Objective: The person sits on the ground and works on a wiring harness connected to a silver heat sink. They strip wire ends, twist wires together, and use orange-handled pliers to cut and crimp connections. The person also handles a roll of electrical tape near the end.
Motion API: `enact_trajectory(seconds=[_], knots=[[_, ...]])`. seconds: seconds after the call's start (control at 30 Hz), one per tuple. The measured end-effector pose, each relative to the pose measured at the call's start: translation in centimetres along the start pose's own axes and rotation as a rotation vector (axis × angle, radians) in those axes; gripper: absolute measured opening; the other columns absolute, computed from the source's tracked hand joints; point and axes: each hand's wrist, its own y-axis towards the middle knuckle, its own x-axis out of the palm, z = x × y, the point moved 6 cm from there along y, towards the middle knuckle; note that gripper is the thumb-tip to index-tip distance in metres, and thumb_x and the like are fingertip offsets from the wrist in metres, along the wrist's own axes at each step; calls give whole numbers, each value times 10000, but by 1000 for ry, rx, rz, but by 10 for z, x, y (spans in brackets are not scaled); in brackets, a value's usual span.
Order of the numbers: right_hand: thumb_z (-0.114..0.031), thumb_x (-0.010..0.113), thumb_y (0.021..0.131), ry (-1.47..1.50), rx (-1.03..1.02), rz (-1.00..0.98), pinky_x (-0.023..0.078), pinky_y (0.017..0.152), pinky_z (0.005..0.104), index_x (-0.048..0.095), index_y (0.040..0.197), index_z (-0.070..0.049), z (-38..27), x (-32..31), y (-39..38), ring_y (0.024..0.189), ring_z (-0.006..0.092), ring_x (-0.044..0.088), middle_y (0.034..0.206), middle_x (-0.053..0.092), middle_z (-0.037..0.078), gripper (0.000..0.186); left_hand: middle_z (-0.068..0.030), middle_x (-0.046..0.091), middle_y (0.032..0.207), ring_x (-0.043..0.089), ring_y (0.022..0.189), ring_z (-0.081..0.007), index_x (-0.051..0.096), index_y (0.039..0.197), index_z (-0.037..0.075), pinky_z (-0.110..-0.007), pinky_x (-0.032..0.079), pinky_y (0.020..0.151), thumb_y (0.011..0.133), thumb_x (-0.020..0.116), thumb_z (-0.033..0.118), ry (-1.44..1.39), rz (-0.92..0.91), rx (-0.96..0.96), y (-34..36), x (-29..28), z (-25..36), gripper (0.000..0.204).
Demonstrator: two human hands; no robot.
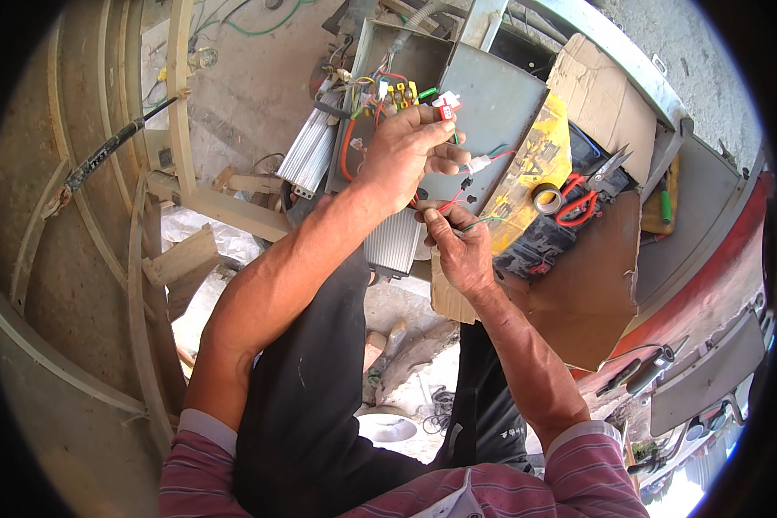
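Note:
My left hand reaches over an open grey metal box, its thumb and forefinger pinched on a small wire connector with a red tag. White plastic of a plug shows just beyond it. Below, my right hand is closed on a few thin wires, whose held ends are partly hidden by the fingers. Between the hands, a white plug hangs on thin red and green wires. Yellow terminals with several coloured wires sit in the box beyond my left hand.
Silver finned controllers lie left of and below the box. At right, a roll of tape and red-handled scissors rest by a yellow panel and black batteries. Cardboard stands near my right forearm. A metal frame rises at left.

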Motion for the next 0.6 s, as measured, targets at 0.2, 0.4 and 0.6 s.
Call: enact_trajectory(seconds=[0.2,0.4,0.6], knots=[[-242,618,1104,15,7,1,523,713,258,746,1228,-14,-1,2,-1,751,85,591,996,747,27,290,-128,713,1112,766,900,-229,631,1255,-20,-305,622,704,1045,653,103,-18,-10,30,1,0,0,244],[-248,621,1102,5,25,-5,526,714,260,744,1231,-11,-1,2,0,753,89,598,1002,750,34,296,-124,712,1121,767,913,-238,650,1259,-30,-305,625,714,1015,632,27,64,39,41,1,-1,3,251],[-254,618,1105,8,11,0,524,711,255,748,1230,-20,0,1,0,753,85,598,1004,750,25,295,-98,730,1066,765,867,-193,694,1155,-38,-295,621,719,1023,633,35,151,23,55,-1,4,3,163]])
